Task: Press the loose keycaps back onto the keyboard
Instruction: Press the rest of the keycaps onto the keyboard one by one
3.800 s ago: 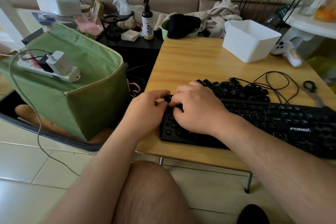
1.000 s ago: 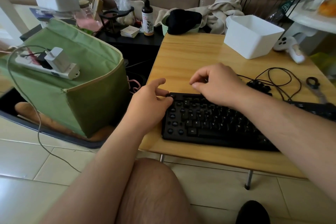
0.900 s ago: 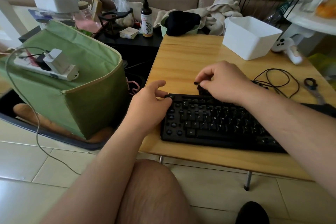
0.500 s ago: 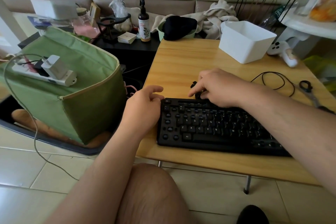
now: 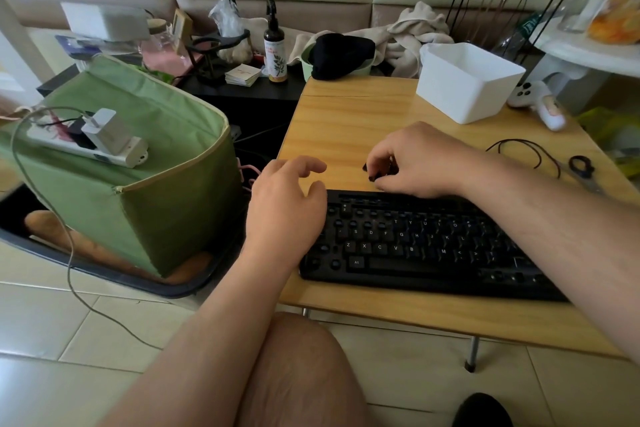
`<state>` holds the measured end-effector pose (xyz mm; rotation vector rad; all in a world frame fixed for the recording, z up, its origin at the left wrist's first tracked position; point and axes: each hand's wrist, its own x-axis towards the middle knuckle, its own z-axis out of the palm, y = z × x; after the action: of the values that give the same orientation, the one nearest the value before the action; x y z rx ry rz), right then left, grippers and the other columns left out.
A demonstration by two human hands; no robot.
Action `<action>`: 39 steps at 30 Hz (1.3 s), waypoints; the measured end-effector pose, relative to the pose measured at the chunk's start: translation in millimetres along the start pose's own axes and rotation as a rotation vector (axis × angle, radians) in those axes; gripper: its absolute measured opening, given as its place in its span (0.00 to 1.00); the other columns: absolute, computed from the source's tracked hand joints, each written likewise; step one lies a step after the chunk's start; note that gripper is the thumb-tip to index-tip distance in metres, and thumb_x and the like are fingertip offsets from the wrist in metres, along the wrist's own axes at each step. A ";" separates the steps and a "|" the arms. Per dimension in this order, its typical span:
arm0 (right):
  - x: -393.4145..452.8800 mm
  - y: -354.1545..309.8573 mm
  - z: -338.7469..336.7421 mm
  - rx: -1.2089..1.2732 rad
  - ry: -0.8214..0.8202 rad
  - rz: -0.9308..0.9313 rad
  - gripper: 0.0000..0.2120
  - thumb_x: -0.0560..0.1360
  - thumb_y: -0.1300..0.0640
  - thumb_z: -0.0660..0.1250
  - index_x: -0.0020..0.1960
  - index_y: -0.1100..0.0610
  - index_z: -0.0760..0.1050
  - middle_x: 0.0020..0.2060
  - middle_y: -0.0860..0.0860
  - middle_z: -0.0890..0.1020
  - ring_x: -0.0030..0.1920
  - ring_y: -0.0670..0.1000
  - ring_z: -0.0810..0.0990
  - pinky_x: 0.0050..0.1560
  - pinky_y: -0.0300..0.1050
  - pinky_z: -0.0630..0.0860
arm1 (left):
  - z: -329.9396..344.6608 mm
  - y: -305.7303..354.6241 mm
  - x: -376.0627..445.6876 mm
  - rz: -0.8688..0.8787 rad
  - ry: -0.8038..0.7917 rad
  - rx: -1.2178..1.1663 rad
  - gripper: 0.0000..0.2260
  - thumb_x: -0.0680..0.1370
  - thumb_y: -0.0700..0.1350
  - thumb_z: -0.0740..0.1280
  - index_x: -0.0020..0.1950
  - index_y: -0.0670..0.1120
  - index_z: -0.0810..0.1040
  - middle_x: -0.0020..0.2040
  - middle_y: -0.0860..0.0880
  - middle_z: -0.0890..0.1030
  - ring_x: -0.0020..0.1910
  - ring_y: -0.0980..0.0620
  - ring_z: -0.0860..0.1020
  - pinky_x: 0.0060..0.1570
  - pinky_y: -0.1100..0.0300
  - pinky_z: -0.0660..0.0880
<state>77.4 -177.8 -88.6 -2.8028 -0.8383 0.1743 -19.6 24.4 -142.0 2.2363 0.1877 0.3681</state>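
A black keyboard (image 5: 415, 243) lies along the near edge of the wooden table (image 5: 346, 121); several of its left-side and top-row sockets are bare. Just behind its top edge are small black loose keycaps (image 5: 375, 173). My right hand (image 5: 419, 159) is curled over them, fingertips pinching one; most of the pile is hidden under the palm. At the keyboard's left end rests my left hand (image 5: 284, 204), thumb by the top-left corner, fingers loose and spread above the table, holding nothing.
A white plastic bin (image 5: 467, 80) stands at the table's back right, with a black cable (image 5: 519, 149), scissors (image 5: 583, 166) and a white controller (image 5: 533, 97) nearby. A green fabric bag (image 5: 138, 184) carrying a power strip (image 5: 90, 146) stands left of the table.
My right hand left the keyboard's left keys and went back to the keycap pile, closing its fingers there. My left hand stayed at the keyboard's left end, its fingers loosening.
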 end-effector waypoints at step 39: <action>-54.1 -58.8 29.0 0.725 0.452 0.012 0.08 0.72 0.56 0.80 0.45 0.45 0.83 0.39 0.42 0.86 0.41 0.44 0.84 0.47 0.43 0.82 | -18.4 18.6 -19.2 0.018 -0.132 -0.660 0.13 0.81 0.37 0.69 0.62 0.51 0.80 0.51 0.49 0.86 0.51 0.45 0.85 0.57 0.40 0.81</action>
<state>-3.6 -155.0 -100.1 -2.0461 -0.5087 -0.1315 -43.6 21.1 -120.4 1.6026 -0.0264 0.2431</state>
